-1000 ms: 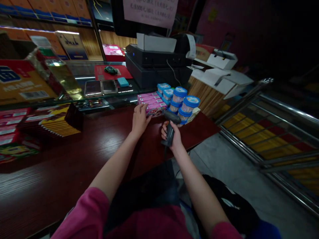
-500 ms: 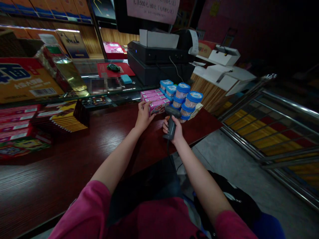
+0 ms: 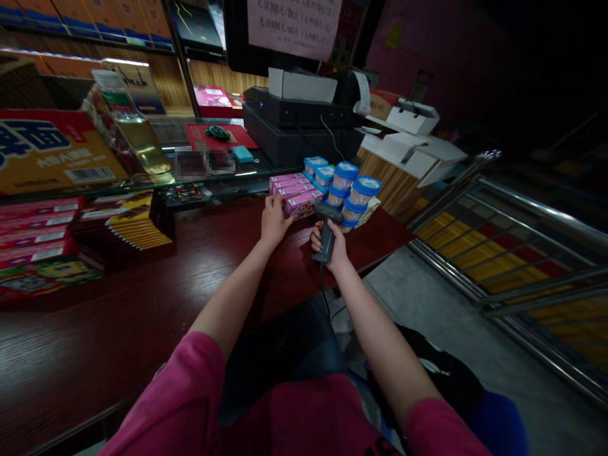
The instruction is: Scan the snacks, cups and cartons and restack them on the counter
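My left hand (image 3: pixel 273 221) grips the near end of a pink box (image 3: pixel 304 202), the front one of several pink boxes (image 3: pixel 287 184) lying in a row on the dark red counter (image 3: pixel 142 297). My right hand (image 3: pixel 332 244) is wrapped round the handle of a dark barcode scanner (image 3: pixel 327 227), its head pointing at the pink box. Just right of the boxes stand several blue-lidded tubs (image 3: pixel 349 183), stacked two high.
A black register with a receipt printer (image 3: pixel 304 126) sits behind the goods. Stacked red and yellow packets (image 3: pixel 128 221) and a bottle (image 3: pixel 133 136) are at left. A white box (image 3: pixel 418 145) and metal railing (image 3: pixel 522 253) stand at right.
My left hand went from resting flat on the pink boxes to curling round the front box's end. The scanner edged up toward the box. The view shifted slightly.
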`<state>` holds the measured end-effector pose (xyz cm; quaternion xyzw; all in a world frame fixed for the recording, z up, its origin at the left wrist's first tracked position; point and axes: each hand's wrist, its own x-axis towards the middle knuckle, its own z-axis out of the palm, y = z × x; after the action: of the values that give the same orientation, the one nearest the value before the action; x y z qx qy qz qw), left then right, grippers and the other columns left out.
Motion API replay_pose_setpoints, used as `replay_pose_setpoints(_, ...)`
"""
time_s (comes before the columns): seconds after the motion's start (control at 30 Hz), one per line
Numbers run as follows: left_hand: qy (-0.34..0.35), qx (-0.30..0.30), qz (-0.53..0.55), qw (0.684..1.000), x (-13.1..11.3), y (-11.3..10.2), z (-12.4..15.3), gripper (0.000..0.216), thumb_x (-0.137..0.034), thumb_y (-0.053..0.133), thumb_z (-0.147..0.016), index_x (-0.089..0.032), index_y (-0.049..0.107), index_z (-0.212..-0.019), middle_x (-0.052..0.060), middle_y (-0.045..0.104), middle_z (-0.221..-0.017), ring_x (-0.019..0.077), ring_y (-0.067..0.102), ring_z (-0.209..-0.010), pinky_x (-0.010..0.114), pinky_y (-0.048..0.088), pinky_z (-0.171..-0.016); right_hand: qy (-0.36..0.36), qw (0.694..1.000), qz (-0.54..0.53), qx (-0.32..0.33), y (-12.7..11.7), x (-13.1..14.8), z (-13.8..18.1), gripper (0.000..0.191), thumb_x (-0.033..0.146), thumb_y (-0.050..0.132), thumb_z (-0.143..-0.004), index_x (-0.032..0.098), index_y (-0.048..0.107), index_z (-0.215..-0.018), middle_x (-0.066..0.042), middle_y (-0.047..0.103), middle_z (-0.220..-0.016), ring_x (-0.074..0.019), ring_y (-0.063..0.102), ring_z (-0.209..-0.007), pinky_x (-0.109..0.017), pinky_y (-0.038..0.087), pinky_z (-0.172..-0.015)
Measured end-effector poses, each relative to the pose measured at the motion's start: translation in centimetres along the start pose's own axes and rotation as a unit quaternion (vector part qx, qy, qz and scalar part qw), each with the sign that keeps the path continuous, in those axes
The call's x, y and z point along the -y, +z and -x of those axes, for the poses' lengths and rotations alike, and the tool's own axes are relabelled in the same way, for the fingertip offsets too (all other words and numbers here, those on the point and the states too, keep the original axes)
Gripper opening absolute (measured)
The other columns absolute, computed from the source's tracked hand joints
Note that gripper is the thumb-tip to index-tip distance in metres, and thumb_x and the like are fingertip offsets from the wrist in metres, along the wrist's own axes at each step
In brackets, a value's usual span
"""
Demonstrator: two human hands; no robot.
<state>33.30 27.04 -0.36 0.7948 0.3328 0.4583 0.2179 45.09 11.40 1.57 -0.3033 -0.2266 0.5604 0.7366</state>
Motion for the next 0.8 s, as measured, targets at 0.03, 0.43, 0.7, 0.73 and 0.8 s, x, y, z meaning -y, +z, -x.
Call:
replay_pose_setpoints(0.03, 0.001, 0.005, 0.008, 1.000, -0.1, -0.1, 0.1, 0.051, -0.018, 0.084, -0.075, -0.016, 0.058, -0.119, 0.015, 0.052, -0.126, 0.0306, 0.063, -0.116, 0.045, 0.053, -0.100, -0.001, 1.000, 0.000, 0.001, 0.0, 0.0, 0.0, 0.022, 0.042, 0.059, -0.094, 0.021, 0.055, -0.090, 0.005, 0.046, -0.062, -0.0085, 0.038, -0.043, -0.017, 0.031, -0.035)
replay_pose_setpoints(0.43, 0.051, 0.036, -0.082, 0.995, 4.0, -15.9, 6.2, 0.045, -0.011, 0.059, -0.090, -0.024, 0.055, -0.133, 0.008, 0.065, -0.135, 0.0238, 0.062, -0.126, 0.039, 0.050, -0.109, 0.129, 0.983, 0.057, 0.119, 2.2, -2.3, -0.7, 0.024, 0.043, 0.062, -0.091, 0.021, 0.054, -0.093, 0.003, 0.051, -0.070, -0.0090, 0.040, -0.046, -0.017, 0.031, -0.034)
replay_pose_setpoints(0.7, 0.048, -0.036, -0.144, 0.988, 6.7, -21.3, 7.9, 0.047, -0.003, 0.055, -0.085, -0.022, 0.056, -0.127, 0.010, 0.065, -0.131, 0.0240, 0.059, -0.130, 0.041, 0.048, -0.112, 0.220, 0.950, 0.090, 0.204, 7.0, -7.0, -6.1, 0.029, 0.047, 0.064, -0.088, 0.019, 0.056, -0.089, 0.003, 0.052, -0.068, -0.0086, 0.039, -0.045, -0.017, 0.028, -0.033)
replay_pose_setpoints(0.73, 0.045, -0.046, -0.137, 0.988, 6.8, -21.2, 7.8, 0.046, -0.002, 0.055, -0.084, -0.021, 0.057, -0.126, 0.010, 0.066, -0.128, 0.0239, 0.061, -0.127, 0.041, 0.049, -0.110, 0.218, 0.950, 0.087, 0.205, 7.0, -7.1, -6.3, 0.030, 0.047, 0.065, -0.088, 0.018, 0.056, -0.089, 0.003, 0.052, -0.067, -0.0084, 0.039, -0.045, -0.017, 0.028, -0.033)
replay_pose_setpoints(0.8, 0.038, -0.063, -0.125, 0.989, 7.0, -21.2, 7.6, 0.043, -0.003, 0.057, -0.084, -0.021, 0.058, -0.124, 0.009, 0.067, -0.124, 0.0236, 0.063, -0.122, 0.040, 0.050, -0.108, 0.217, 0.952, 0.081, 0.202, 7.0, -7.2, -6.4, 0.031, 0.048, 0.066, -0.087, 0.019, 0.056, -0.089, 0.003, 0.051, -0.067, -0.0084, 0.039, -0.045, -0.017, 0.028, -0.033)
